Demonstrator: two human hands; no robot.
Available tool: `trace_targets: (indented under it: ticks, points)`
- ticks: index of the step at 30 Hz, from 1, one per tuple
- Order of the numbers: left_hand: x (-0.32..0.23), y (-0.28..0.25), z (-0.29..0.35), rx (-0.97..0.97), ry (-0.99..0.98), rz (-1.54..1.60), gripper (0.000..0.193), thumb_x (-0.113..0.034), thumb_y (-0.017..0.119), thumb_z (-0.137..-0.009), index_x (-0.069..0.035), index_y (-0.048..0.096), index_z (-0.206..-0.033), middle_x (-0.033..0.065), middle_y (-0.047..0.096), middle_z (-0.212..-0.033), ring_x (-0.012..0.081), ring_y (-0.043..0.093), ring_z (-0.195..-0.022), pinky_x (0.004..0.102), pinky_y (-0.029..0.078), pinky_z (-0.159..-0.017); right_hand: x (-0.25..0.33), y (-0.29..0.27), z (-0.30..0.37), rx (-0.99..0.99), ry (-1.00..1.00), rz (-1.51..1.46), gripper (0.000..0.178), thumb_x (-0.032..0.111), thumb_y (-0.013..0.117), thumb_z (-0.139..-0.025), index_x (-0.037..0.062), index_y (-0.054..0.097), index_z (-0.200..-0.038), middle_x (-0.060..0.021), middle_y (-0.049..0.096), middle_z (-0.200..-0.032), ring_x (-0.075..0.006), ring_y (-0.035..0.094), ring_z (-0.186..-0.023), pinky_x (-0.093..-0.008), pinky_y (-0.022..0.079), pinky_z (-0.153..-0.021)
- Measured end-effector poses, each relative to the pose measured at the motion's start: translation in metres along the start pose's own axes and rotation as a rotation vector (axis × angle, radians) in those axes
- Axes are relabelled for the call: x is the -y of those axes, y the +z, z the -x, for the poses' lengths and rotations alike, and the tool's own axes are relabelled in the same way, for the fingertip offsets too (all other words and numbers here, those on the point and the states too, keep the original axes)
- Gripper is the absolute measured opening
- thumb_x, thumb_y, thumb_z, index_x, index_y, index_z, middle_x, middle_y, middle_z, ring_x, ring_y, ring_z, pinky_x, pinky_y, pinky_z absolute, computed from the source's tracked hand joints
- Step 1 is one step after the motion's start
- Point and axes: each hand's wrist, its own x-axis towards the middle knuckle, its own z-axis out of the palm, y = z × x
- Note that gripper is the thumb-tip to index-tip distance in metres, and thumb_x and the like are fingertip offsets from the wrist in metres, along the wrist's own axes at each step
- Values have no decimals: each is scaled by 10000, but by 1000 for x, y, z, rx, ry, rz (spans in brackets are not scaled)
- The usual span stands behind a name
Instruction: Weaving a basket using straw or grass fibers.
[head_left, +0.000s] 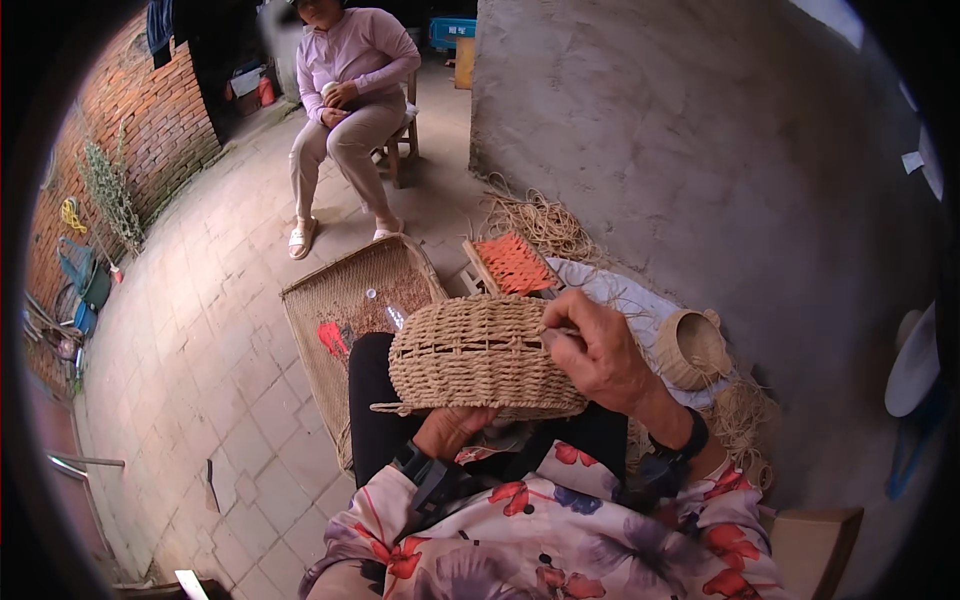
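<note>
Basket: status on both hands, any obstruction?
Left hand under the basket, partly hidden. Right hand at its right edge. Basket woven, gapped along its side. Nothing visibly in the way.

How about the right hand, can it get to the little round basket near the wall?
Probably yes, leaning: nothing seems to lie between the right hand and the little round basket, but that hand would first leave the held basket.
</note>
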Motion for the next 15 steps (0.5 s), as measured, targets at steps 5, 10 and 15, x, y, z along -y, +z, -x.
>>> trace_targets:
  ticks: [5, 10, 15]
  points:
    - [3, 2, -8, -116, -39, -245, 501, -43, 673, -951, 0, 484, -1413, 125, 534, -1441, 256, 505, -1338, 409, 438, -1156, -16, 11, 7, 74, -166, 401, 144, -20, 619, -809, 16, 534, -919, -159, 543, -851, -368, 612, -817, -454, 514, -727]
    - [6, -4, -12, -24, -41, -142, 449, -49, 690, -959, -62, 574, -1393, 47, 606, -1361, 172, 557, -1270, 321, 480, -1076, -10, 5, 6, 172, -154, 494, 152, -49, 590, -800, -1, 527, -929, -189, 550, -883, -390, 615, -881, -471, 524, -771]
    - [4, -8, -2, 63, -29, -153, 480, -50, 649, -971, -12, 490, -1423, 100, 558, -1421, 246, 517, -1326, 389, 427, -1154, -6, 12, -1, 181, -109, 503, 180, -66, 561, -800, -8, 498, -958, -207, 578, -903, -421, 614, -894, -499, 513, -786]
